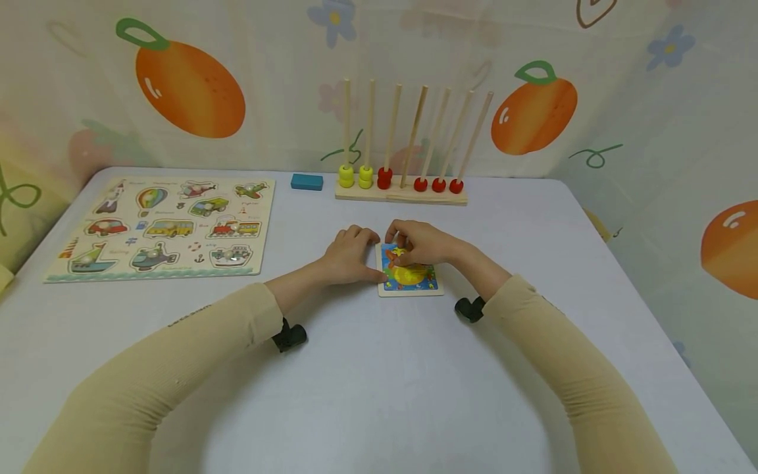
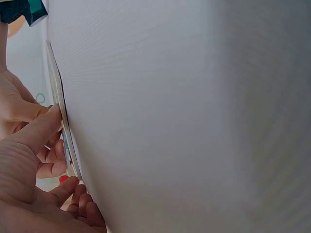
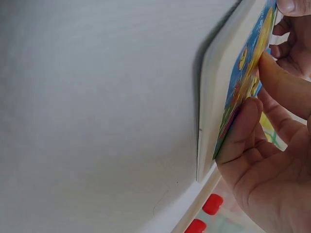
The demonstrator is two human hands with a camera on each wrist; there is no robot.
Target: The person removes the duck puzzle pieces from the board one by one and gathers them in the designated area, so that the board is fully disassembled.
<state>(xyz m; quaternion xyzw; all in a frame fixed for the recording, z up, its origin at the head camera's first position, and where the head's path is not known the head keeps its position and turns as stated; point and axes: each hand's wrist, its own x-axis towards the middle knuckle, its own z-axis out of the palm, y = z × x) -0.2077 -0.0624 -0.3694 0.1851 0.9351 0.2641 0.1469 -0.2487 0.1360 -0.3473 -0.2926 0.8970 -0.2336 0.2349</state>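
A small square jigsaw puzzle [image 1: 410, 277] with a yellow duck picture and pale frame lies flat on the table. My left hand [image 1: 351, 255] holds it at its left side, thumb against the edge and forefinger by the far corner. My right hand [image 1: 425, 242] is over the picture, covering its far right part. In the right wrist view, thumb and forefinger of the right hand [image 3: 277, 141] pinch at a puzzle piece [image 3: 254, 86] on the picture; its outline is partly hidden. The left wrist view shows the puzzle [image 2: 64, 109] edge-on between left thumb and forefinger.
Behind the hands stands a wooden peg rack [image 1: 403, 195] with yellow and red beads on upright rods. A blue block [image 1: 306, 182] lies left of it. Farther left is a vehicle puzzle board [image 1: 195, 271]. A printed curtain hangs behind the white table [image 1: 379, 395].
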